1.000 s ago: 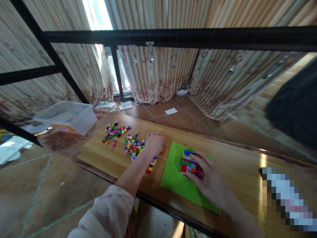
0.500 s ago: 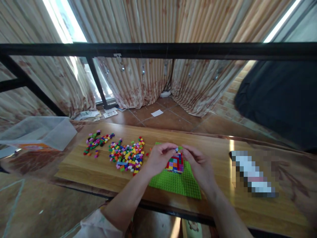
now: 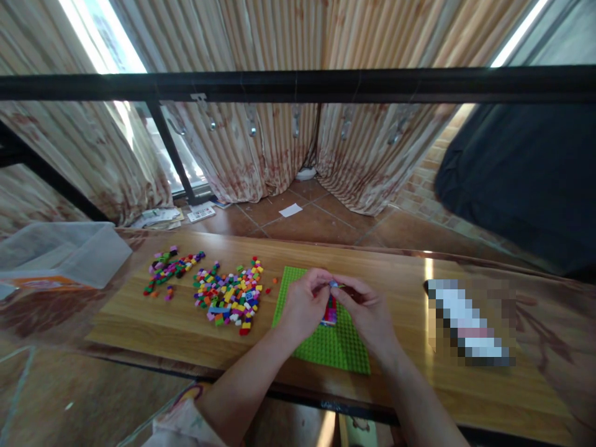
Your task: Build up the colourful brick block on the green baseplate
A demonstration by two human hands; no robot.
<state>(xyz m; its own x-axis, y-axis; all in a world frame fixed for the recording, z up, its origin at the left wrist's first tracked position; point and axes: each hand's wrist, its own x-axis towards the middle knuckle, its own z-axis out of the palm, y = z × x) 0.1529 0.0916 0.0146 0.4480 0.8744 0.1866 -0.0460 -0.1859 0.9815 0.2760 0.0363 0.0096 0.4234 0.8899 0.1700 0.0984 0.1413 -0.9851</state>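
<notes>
A bright green studded baseplate (image 3: 321, 352) lies on the wooden table, with a block of multicoloured toy bricks (image 3: 330, 315) built up on it and partly covered by my hands. My left hand (image 3: 305, 304) is closed in a pinch over the plate's upper part. Facing it, my right hand (image 3: 367, 310) pinches with thumb and forefinger. Their fingertips meet at a small bluish toy brick (image 3: 333, 284), held between them just above the built block. How the brick sits in each set of fingers is partly hidden.
A large pile of loose toy bricks (image 3: 230, 295) lies left of the plate, and a smaller pile (image 3: 172, 266) beyond it. A clear plastic box (image 3: 100, 251) stands at the far left. A blurred-out long object (image 3: 468, 323) lies to the right. A dark rail (image 3: 298, 85) runs behind the table.
The view has shifted slightly, moving the scene leftward. My fingertips have drawn closer together over the brick block and now cover more of it.
</notes>
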